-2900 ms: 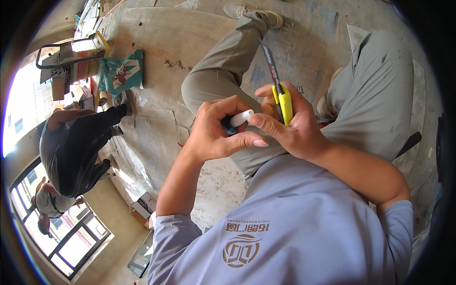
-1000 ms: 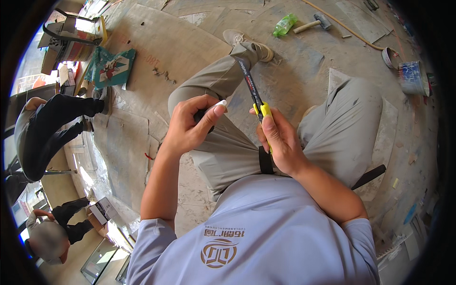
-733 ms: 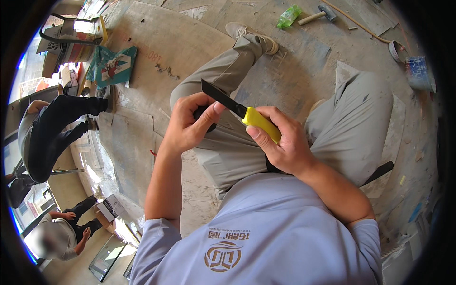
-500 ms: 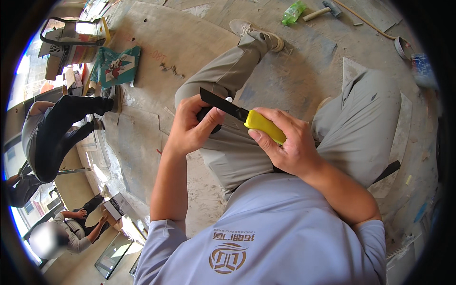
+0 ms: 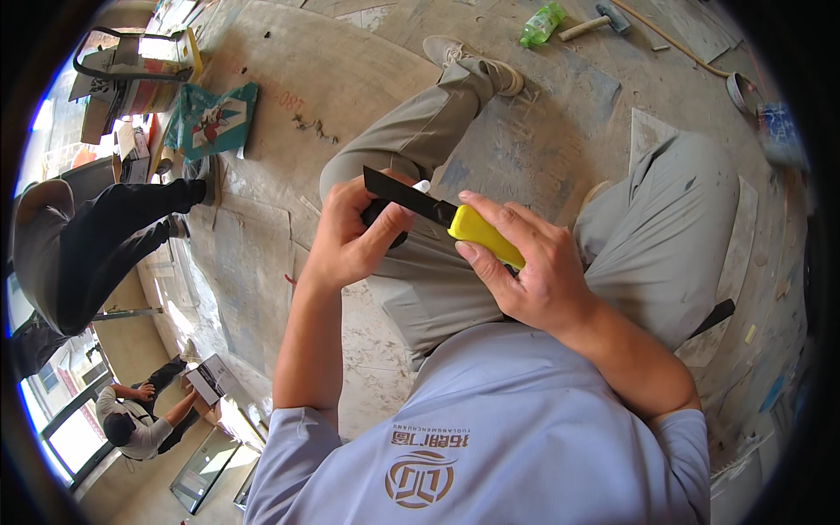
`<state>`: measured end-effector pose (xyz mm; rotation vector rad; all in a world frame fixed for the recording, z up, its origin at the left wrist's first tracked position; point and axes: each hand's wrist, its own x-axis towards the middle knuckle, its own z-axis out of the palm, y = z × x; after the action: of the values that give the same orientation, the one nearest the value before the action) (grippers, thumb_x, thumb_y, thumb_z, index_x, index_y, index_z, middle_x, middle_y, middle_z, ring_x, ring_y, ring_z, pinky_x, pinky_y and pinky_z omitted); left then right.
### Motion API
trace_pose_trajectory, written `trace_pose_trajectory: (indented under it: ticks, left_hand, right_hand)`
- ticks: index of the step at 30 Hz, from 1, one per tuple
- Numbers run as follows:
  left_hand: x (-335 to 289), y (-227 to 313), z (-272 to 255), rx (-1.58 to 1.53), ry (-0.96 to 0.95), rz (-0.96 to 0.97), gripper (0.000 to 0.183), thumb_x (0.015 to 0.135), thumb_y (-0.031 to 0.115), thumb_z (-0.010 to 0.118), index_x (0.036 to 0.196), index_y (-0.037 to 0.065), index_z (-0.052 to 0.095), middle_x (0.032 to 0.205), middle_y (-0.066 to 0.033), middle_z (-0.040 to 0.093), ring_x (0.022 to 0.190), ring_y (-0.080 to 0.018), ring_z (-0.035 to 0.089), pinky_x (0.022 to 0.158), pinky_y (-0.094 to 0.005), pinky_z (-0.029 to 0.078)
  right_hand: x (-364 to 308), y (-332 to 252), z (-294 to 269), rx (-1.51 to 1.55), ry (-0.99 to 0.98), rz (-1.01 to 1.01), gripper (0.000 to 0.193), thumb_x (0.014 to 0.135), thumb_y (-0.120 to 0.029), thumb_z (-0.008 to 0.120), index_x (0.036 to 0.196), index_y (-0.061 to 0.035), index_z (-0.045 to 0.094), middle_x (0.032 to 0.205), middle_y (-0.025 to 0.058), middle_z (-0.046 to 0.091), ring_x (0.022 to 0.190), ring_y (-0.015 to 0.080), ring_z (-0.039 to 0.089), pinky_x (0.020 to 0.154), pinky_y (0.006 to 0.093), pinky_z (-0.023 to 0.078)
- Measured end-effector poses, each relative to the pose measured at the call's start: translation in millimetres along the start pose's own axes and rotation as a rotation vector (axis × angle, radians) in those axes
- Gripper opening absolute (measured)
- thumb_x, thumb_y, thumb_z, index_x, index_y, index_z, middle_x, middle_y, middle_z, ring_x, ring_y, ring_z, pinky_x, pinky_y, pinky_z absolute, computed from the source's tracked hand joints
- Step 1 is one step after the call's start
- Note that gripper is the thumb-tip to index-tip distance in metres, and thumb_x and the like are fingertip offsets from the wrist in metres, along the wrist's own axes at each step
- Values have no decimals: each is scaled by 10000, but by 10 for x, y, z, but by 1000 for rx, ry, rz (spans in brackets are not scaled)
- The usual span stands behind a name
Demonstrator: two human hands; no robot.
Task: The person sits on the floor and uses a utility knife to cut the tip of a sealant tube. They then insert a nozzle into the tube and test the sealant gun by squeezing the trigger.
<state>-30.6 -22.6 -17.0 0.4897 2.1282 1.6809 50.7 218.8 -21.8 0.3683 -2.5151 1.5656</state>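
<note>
Knife [image 5: 455,223] with a yellow handle and a long black blade sits between both hands, above the person's lap. The right hand [image 5: 534,280] is clamped around the handle; the left hand [image 5: 350,241] is closed on a small dark object with a white tip [image 5: 421,186], touching the blade near its far end. The knife's long axis runs from the right hand up and left, tip pointing left, past the left thumb. Beyond the knees, on the concrete floor [image 5: 350,79], lie a hammer [image 5: 591,22] and a green bottle [image 5: 541,22].

Dusty concrete floor [image 5: 367,79] bears green bottle [image 5: 541,23], hammer [image 5: 593,21], perhaps tiles.
</note>
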Motion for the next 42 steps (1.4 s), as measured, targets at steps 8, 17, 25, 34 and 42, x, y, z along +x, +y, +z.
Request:
trace_pose_trajectory:
  ticks: [8,17,25,34,42]
  left_hand:
    - [-28,2,-36,53,-37,-42,310,1028,248,686,1065,-59,709,834,-35,651,750,-112,569,677,-275,448]
    - [-22,40,-49,126,-52,26,265,941,211,719,1059,-26,704,786,-83,650,709,-144,580,650,-302,461]
    - [-68,104,39,126,20,-43,404,953,364,760,1032,-28,709,789,-95,642,712,-175,576,649,-314,453]
    - [-85,70,46,96,23,-37,432,971,387,755,1035,-38,713,801,-51,658,726,-126,567,651,-290,449]
    - [-106,60,11,123,-19,-40,443,990,394,729,1055,-44,719,866,-14,685,771,-86,583,689,-246,455]
  right_hand:
    - [2,-57,-41,14,-61,44,443,981,-178,731,1383,-19,636,903,161,691,723,335,679,655,411,544]
    - [5,-80,-21,18,-89,57,472,1010,-178,683,1446,-21,595,930,178,699,761,355,692,684,421,547]
    - [-11,-74,21,8,-66,40,464,1010,-199,671,1443,-50,598,928,158,704,755,352,691,654,429,551]
    - [86,-59,25,18,-77,53,327,988,-242,729,1224,-28,653,917,156,721,777,360,713,683,423,555]
    - [146,-69,149,18,-15,49,316,960,-321,758,1041,-44,632,768,153,706,655,356,702,558,439,535]
